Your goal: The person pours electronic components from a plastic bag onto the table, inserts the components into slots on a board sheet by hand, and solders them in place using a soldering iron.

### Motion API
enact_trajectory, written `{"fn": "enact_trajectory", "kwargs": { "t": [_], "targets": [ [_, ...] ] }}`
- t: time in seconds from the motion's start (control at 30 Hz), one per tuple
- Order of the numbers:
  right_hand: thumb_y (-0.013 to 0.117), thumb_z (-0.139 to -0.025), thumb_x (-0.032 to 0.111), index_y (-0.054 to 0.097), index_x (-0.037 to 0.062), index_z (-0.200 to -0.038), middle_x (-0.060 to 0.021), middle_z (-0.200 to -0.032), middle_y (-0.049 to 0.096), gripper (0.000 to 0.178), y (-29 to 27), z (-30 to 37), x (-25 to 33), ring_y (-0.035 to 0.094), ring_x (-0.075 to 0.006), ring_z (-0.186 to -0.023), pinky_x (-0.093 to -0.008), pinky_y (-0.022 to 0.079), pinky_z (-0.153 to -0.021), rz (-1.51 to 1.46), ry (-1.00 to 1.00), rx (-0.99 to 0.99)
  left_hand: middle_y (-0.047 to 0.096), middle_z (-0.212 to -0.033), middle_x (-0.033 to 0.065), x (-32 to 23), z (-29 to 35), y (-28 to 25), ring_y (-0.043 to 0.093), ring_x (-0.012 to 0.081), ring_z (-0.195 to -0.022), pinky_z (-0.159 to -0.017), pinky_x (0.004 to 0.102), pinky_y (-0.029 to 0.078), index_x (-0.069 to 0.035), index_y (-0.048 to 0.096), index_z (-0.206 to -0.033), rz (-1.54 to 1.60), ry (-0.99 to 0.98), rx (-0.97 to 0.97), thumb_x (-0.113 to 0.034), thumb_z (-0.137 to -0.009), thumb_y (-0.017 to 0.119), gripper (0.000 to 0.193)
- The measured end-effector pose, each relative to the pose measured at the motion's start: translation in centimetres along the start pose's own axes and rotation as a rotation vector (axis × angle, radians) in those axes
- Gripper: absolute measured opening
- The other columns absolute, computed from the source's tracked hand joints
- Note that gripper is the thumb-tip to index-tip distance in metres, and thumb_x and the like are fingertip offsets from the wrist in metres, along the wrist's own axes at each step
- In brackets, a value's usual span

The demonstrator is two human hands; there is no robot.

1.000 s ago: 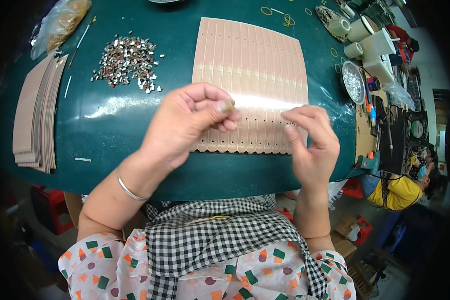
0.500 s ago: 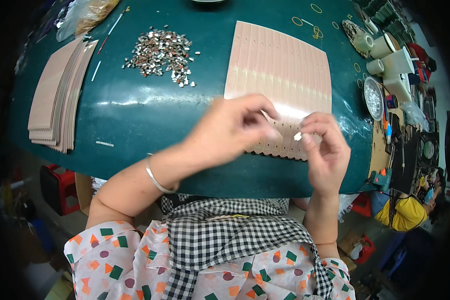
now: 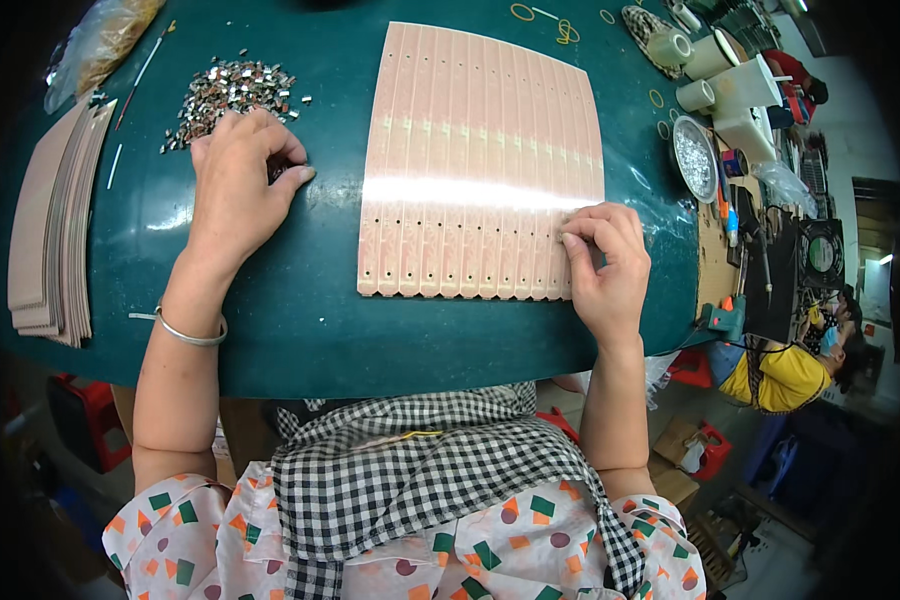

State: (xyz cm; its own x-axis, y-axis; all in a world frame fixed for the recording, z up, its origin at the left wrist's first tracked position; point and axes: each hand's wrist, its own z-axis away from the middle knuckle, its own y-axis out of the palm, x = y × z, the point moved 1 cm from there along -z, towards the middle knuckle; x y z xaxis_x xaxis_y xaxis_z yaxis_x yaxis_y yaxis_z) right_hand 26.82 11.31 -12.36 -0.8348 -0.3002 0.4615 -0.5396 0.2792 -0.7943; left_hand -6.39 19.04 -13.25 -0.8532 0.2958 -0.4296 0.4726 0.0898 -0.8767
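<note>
My left hand (image 3: 238, 180) is at the near side of a pile of small silvery metal pieces (image 3: 232, 88). Its fingers curl down over the pieces, with the thumb held apart from them; the fingertips are partly hidden. Toward the right, a pale pink scored panel (image 3: 480, 130) with rows of small holes and a notched near edge lies flat on the table. My right hand (image 3: 610, 265) is over the panel's right edge near its front corner, thumb and index finger pinched together. What sits between those fingertips is too small to make out.
A stack of similar panels (image 3: 55, 225) lies at the left, beside thin sticks and a plastic bag (image 3: 105, 45). At the right are rubber bands, tape rolls (image 3: 670, 47), a metal bowl of small bits (image 3: 694, 158), a white cup and tools. People sit beyond the table's right side.
My left hand has moved left from beside my right hand to the metal pile. My right hand has come down to the panel's edge; the small shiny piece at its fingertips is no longer visible.
</note>
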Motion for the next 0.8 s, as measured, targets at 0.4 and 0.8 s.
{"fn": "enact_trajectory", "kwargs": {
  "t": [0.4,0.8],
  "targets": [
    [0.068,-0.071,-0.007,0.063,0.0015,-0.079,-0.01,-0.084,0.062,0.012,0.1,0.0,0.1,0.058,-0.0283,-0.084,-0.0361,0.048,-0.074,-0.015,0.013,-0.024,0.068,-0.081,0.01,-1.5,0.2,0.3,0.064,0.0192,-0.067,-0.063,0.0283,0.051,0.0,0.068,-0.084,0.387,-0.032,-0.105,0.0,-0.075,0.072,0.01],
    [0.067,-0.07,-0.007,0.062,0.0008,-0.079,-0.0109,-0.083,0.061,0.013,0.3,0.0,0.3,0.058,-0.0297,-0.081,-0.0375,0.048,-0.072,0.057,-0.058,-0.048,0.068,-0.083,0.0079,-2.0,0.5,0.8,0.062,0.0143,-0.074,-0.069,0.0262,0.049,0.001,0.069,-0.091,0.458,0.053,-0.085,0.004,-0.079,0.068,0.013]
  ]
}}
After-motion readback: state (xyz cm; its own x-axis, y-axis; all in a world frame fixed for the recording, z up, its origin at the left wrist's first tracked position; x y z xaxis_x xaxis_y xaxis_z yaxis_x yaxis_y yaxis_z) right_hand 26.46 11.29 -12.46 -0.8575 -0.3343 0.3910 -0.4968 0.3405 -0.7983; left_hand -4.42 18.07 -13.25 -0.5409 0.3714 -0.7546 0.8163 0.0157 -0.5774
